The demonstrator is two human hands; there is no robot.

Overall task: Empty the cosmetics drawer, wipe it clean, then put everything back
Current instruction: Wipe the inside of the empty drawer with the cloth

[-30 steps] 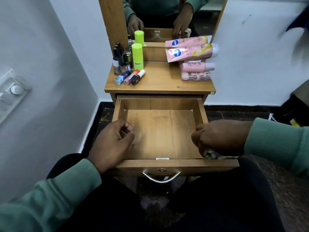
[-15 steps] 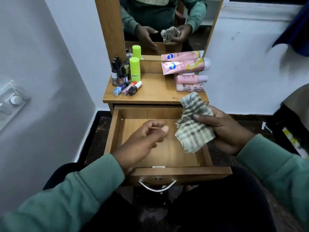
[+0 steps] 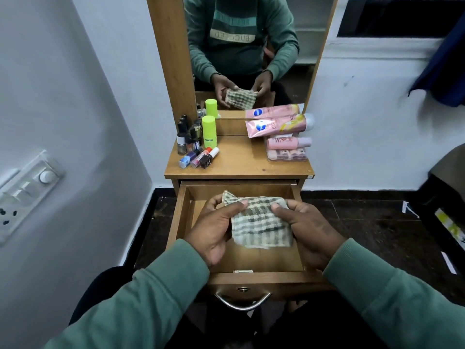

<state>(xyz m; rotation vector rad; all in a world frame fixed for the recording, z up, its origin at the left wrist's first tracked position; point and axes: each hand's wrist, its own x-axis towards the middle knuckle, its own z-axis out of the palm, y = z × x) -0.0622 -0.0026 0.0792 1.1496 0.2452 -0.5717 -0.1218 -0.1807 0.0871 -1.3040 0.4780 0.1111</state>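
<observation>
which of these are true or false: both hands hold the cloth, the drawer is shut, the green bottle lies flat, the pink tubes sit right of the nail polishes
1. Both hands hold the cloth. True: the left hand and right hand grip the checked cloth.
2. The drawer is shut. False: the drawer is pulled open, nothing visible inside.
3. The green bottle lies flat. False: the green bottle stands upright.
4. The pink tubes sit right of the nail polishes. True: pink tubes, nail polishes.

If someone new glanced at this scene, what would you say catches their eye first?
Probably the checked green-and-white cloth, held between the left hand and right hand above the open, empty wooden drawer. Next, the bright lime-green bottle on the tabletop's left, and the pink tubes stacked on its right by the mirror.
</observation>
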